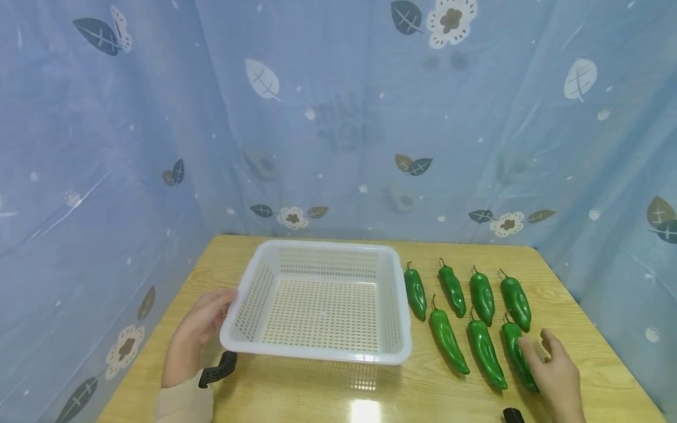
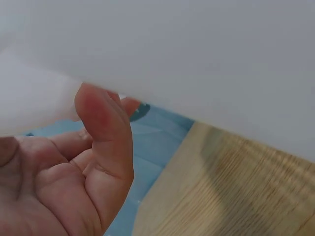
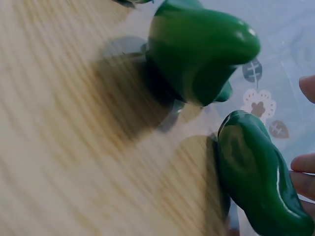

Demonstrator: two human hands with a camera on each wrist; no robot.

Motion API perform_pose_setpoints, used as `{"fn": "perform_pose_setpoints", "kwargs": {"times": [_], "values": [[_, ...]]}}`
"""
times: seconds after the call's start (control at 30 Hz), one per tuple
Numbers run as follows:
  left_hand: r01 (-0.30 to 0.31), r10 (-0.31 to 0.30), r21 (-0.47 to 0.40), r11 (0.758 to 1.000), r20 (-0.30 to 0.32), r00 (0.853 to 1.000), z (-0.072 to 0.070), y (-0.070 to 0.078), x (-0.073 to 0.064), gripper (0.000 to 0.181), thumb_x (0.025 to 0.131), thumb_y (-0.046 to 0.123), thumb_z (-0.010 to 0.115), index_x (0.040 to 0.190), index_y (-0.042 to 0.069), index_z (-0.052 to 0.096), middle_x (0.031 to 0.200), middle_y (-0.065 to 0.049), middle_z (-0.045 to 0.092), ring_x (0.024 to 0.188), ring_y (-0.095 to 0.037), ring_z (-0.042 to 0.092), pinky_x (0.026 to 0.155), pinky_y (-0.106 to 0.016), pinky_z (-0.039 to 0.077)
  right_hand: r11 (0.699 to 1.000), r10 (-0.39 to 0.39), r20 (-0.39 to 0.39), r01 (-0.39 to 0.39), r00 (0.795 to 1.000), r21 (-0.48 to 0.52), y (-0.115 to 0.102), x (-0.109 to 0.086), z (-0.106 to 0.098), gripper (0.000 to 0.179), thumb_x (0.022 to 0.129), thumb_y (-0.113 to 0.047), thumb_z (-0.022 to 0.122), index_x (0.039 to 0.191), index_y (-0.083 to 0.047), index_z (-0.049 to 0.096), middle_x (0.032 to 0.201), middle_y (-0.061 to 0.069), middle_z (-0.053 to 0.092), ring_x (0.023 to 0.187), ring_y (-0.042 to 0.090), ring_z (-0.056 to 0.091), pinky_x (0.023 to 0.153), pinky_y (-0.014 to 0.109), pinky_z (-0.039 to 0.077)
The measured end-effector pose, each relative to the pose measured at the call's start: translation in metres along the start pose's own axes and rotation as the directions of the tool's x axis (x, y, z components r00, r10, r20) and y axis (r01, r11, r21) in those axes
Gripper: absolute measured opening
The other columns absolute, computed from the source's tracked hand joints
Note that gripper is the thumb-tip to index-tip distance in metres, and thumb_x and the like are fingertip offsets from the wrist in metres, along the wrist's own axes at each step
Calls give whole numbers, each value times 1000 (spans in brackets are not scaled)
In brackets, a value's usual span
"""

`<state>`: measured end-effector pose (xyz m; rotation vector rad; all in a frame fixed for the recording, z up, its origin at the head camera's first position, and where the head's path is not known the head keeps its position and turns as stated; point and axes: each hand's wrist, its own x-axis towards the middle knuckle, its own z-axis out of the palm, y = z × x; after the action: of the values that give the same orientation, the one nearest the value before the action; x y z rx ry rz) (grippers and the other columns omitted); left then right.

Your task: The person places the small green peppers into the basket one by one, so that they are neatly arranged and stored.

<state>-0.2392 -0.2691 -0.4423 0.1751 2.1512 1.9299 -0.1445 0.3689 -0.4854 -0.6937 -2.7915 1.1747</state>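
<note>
A white plastic mesh basket [image 1: 317, 352] stands on the wooden table. My left hand [image 1: 203, 317] holds its left rim. In the left wrist view the thumb [image 2: 106, 118] lies against the white plastic, which hides some fingertips. My right hand [image 1: 555, 373] hovers at the nearest right green pepper [image 1: 518, 358], thumb and fingers spread apart. In the right wrist view that hand's fingers [image 3: 305, 179] show at the right edge, beside a green pepper [image 3: 261, 177]; whether they touch it I cannot tell.
Several more green peppers lie in two rows right of the basket, among them a back-row one [image 1: 482, 296] and a front-row one [image 1: 448, 341]. A blue patterned curtain [image 1: 328, 117] encloses the table [image 1: 296, 393] at the back and sides.
</note>
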Motion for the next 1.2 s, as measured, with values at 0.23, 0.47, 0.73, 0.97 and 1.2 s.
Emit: {"fn": "perform_pose_setpoints", "kwargs": {"times": [0.23,0.47,0.73,0.97,1.2], "values": [[-23,23,-18,1000,-12,1000,1,-4,-3,55,103,25,42,131,-21,36,96,-6,71,85,-20,70,72,-34,57,1000,-10,36,11,999,-16,-2,0,7,89,96,-54,40,147,10,6,145,40,19,128,56,29,97,60,39],[-65,65,-57,996,3,998,3,-5,-1,52,102,19,44,132,-22,33,96,-3,71,84,-19,70,70,-34,57,999,3,10,-3,1000,-43,0,1,10,90,95,-54,43,146,12,11,141,41,27,126,55,34,97,59,40],[-20,18,-67,998,-27,999,5,-6,-2,55,100,19,49,137,-17,32,100,-6,70,88,-22,70,72,-37,58,999,23,4,-23,1000,-29,1,1,16,93,93,-56,47,146,11,12,141,39,28,127,53,35,99,60,36],[-28,28,-83,996,-3,1000,5,-6,1,54,100,17,48,136,-19,30,102,-8,69,89,-23,70,73,-37,57,999,33,6,-33,999,-16,4,1,20,94,92,-55,48,146,12,10,142,40,27,128,53,32,103,58,34],[-16,16,-76,997,4,1000,3,-7,4,53,100,17,48,136,-19,31,100,-6,70,88,-22,70,73,-37,57,998,61,-11,-61,998,-26,5,3,24,95,91,-56,50,145,12,11,141,40,29,128,52,33,104,56,33]]}}
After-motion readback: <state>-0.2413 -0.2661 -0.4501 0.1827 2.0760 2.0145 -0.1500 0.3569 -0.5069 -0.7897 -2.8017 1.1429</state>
